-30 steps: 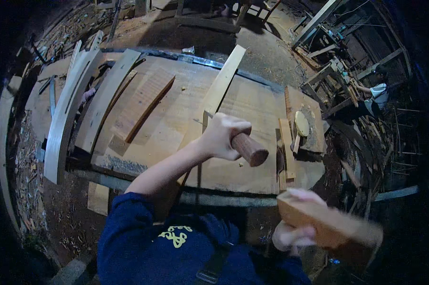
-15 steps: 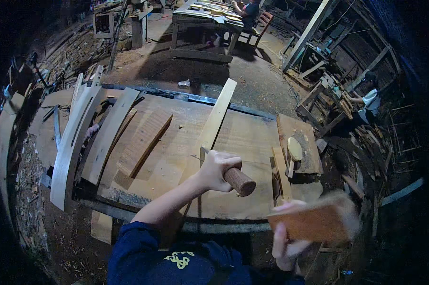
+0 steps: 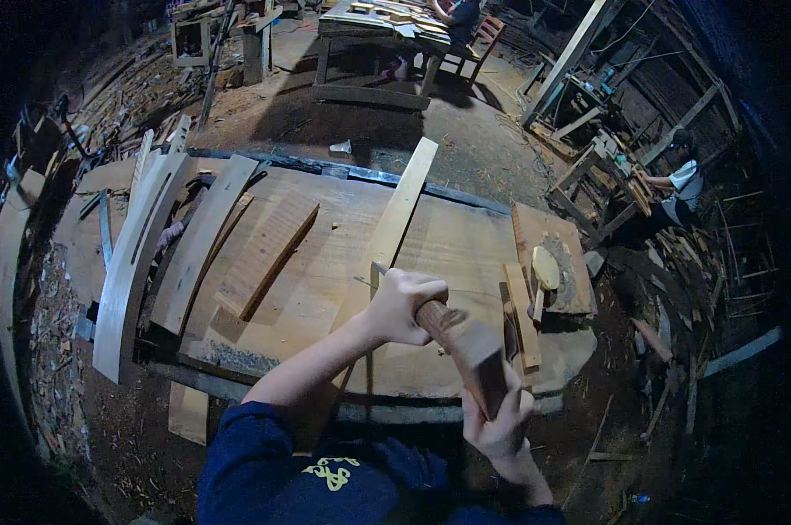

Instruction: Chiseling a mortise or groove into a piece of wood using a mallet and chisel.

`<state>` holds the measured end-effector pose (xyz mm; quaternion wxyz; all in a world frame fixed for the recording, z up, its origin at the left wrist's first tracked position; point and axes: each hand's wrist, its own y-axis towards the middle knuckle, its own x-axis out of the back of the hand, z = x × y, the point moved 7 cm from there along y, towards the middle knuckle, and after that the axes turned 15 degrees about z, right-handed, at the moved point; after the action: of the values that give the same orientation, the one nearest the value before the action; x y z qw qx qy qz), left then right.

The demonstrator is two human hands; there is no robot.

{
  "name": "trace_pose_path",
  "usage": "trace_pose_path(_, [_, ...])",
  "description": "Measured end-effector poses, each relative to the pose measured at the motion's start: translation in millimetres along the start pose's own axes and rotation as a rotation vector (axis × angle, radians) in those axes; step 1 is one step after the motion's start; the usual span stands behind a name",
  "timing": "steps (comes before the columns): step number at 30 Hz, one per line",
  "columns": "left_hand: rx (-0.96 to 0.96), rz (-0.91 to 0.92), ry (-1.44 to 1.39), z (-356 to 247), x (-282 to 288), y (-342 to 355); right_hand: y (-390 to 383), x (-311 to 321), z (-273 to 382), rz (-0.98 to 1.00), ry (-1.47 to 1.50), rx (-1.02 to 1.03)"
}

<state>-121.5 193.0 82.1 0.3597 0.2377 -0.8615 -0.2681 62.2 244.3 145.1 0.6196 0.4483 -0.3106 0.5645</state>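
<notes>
My left hand (image 3: pixel 404 306) is closed around the thick, round wooden handle of a chisel (image 3: pixel 430 317). Beyond my fist a thin metal part shows against a long pale plank (image 3: pixel 401 214) that lies lengthwise across the workbench (image 3: pixel 452 236); the fist hides most of the tool. A flat brown wooden block (image 3: pixel 485 378) is in my right hand (image 3: pixel 500 424), thumb and fingers wrapped round its near end. Its far end, smeared by motion, meets the butt of the handle or is very close to it; I cannot tell which.
A brown board (image 3: pixel 268 254) and curved pale pieces (image 3: pixel 141 262) lie on the bench's left. A wooden mallet (image 3: pixel 545 271) rests at the right beside a narrow strip (image 3: pixel 522 315). Wood scraps litter the floor. One person (image 3: pixel 682 179) works at the right, another (image 3: pixel 458 13) at a far table.
My right hand has swung the wooden block left and inward, from out at the right to the end of the chisel handle. My left hand keeps its grip in nearly the same place.
</notes>
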Motion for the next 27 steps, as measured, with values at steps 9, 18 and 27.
trace_pose_path(9, [0.007,-0.003,0.000,-2.5,0.9,-0.6,-39.5,11.2,-11.5,-0.801,0.348,0.141])
trace_pose_path(18, [0.015,-0.011,-0.020,1.8,1.4,-0.9,-52.5,2.2,-23.3,-0.702,0.255,0.228])
trace_pose_path(27, [0.000,-0.024,-0.024,1.0,3.0,-0.3,-32.6,-1.8,-14.6,-0.445,0.320,0.124])
